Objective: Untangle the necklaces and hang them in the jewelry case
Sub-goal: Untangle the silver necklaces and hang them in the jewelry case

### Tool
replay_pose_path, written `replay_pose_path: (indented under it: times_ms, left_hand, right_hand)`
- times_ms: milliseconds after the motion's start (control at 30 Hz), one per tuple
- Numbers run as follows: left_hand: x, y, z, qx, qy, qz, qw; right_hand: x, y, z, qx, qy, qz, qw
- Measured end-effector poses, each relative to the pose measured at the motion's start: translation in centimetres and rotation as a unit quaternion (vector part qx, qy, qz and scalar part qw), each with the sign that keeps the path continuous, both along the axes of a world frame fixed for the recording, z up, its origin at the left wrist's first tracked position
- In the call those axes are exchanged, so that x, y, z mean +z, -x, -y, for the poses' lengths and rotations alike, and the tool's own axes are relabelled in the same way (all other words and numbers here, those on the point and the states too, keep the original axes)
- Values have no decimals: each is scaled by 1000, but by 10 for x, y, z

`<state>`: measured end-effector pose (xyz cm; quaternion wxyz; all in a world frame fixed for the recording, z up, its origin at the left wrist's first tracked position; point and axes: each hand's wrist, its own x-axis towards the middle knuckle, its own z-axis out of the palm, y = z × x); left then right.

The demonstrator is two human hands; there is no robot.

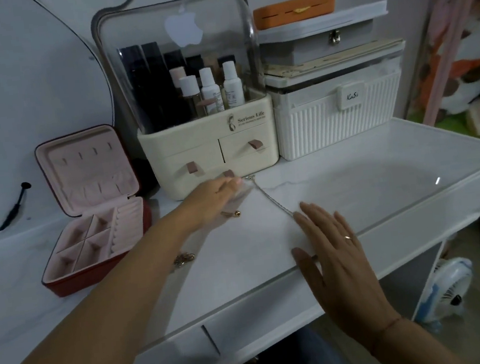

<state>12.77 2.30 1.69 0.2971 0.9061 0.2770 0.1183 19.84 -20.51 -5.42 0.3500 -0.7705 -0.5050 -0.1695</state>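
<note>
Broadly, a white marble-look counter (237,275) fills the view, with both bare forearms reaching over it.

- Beyond the left fingers (233,182), almost touching them: a cream makeup organizer (207,143) with a clear domed lid, bottles and dark tubes inside, and small drawers with pink tabs below.
- Far side of the right fingers (315,221), well apart: a white ribbed box (336,123). A grey latched box (321,43) and an orange case (294,9) are stacked on top of it.
- Well to the left of both hands: the red jewelry case (97,249), open, standing on the counter. Its lid (90,166) is upright and the lining is pink, with hooks in the lid and divided compartments in the base.
- Left hand (219,193): palm down, fingers stretched toward the organizer's base. They are motion-blurred, so I cannot tell whether they pinch anything or only touch.
- Right hand (336,248): flat on the counter near its front edge, fingers straight and spread, gripping nothing. A ring (347,237) shows on one finger.
- Silver necklace (273,197): lies on the counter in a nearly straight diagonal. Its clasp end is just beside the left fingertips and its near end is at the tip of the right forefinger.
- Gold tangle of chain (183,259): on the counter, just beside the left forearm, between the hands and the jewelry case.
- Gold bead piece (233,213): on the counter, just on the near side of the left hand.
</note>
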Motion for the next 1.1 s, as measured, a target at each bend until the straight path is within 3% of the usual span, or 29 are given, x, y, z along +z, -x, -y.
replay_pose_path:
  times_ms: [167,367,601,734,1101]
  left_hand:
    - [0,35,-16,7,-67,-65,996]
    - [-6,37,-22,-50,-113,-158,980]
    - [-9,27,-17,-57,-154,-180,970]
    - [-8,22,-10,-55,-179,-177,966]
    - [-14,2,-3,-28,-254,-186,949]
  right_hand:
    - [27,23,-56,130,106,10,986]
    - [44,23,-78,151,226,19,962]
    - [36,35,-19,99,229,0,968]
    - [7,31,-2,46,157,25,986]
    - [-19,31,-1,17,49,71,996]
